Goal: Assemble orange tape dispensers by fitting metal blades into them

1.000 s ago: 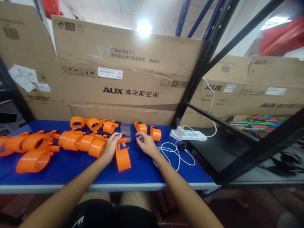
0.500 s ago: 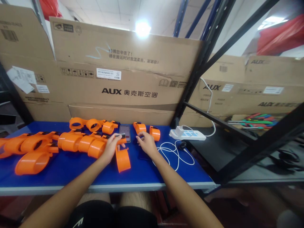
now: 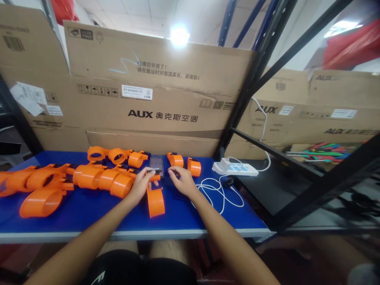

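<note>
My left hand [image 3: 141, 185] is closed around the handle end of an orange plastic tape dispenser [image 3: 156, 202]. Its wide ring hangs down to the right of my fingers, and a black piece shows at its top. My right hand [image 3: 181, 180] is a short way to the right, over the blue table, with thumb and fingertips drawn together. Whatever is between them is too small to make out. Two more orange tape dispensers [image 3: 194, 168] lie just beyond my right hand. Several others [image 3: 89, 177] lie in rows to the left of my left hand.
A phone [image 3: 156, 163] lies behind my hands on the blue table [image 3: 184, 217]. To the right are a white power strip [image 3: 236, 169] and a looped white cable [image 3: 214, 189]. A large cardboard sheet [image 3: 160, 99] stands along the back, beside a black shelf post [image 3: 252, 87].
My left hand and the held tape dispenser have shifted slightly right. The fingertips of my right hand have moved slightly left, toward the dispenser. The other dispensers lie as before.
</note>
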A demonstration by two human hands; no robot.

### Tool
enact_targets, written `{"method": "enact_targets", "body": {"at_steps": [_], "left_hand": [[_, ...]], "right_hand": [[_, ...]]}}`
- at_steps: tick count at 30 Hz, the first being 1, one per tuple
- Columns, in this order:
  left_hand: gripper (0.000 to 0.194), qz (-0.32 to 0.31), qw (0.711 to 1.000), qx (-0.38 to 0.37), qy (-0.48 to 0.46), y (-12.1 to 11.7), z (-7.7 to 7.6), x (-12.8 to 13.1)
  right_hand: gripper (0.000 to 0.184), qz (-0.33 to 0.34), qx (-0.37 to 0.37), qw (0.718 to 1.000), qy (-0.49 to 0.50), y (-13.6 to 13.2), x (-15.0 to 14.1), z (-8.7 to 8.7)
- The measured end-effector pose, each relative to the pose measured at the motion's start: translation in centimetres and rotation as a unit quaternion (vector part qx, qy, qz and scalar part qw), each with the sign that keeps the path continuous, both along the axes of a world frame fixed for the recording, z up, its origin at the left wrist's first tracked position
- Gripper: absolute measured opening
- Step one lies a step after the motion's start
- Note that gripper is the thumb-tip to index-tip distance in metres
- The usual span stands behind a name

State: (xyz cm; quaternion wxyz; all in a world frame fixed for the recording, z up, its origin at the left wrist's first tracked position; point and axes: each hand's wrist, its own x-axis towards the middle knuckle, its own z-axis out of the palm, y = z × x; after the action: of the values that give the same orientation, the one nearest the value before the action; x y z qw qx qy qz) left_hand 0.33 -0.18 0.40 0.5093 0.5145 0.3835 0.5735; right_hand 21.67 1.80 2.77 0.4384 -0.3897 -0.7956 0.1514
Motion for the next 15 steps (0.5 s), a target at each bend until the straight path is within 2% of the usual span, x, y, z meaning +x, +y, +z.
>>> {"method": "enact_targets", "body": {"at_steps": [4, 8, 11, 15], "left_hand": [[0.041, -0.025, 1.0, 0.006, 0.014, -0.2, -0.1, 0.2], [0.039, -0.039, 0.999, 0.005, 0.015, -0.3, -0.1, 0.3], [0.039, -0.037, 0.999, -0.001, 0.006, -0.2, -0.1, 0.3], [0.044, -0.023, 0.999, -0.019, -0.029, 0.1, -0.1, 0.0]], "right_hand": [[0.035, 0.052, 0.023, 0.998, -0.016, -0.8, -0.4, 0.4], [0.033, 0.107, 0.074, 0.99, -0.045, -1.3, -0.9, 0.5], [0.03, 0.102, 0.076, 0.99, -0.055, -1.4, -1.0, 0.6], [0.027, 0.043, 0.067, 0.995, -0.063, -1.0, -0.7, 0.5]]}}
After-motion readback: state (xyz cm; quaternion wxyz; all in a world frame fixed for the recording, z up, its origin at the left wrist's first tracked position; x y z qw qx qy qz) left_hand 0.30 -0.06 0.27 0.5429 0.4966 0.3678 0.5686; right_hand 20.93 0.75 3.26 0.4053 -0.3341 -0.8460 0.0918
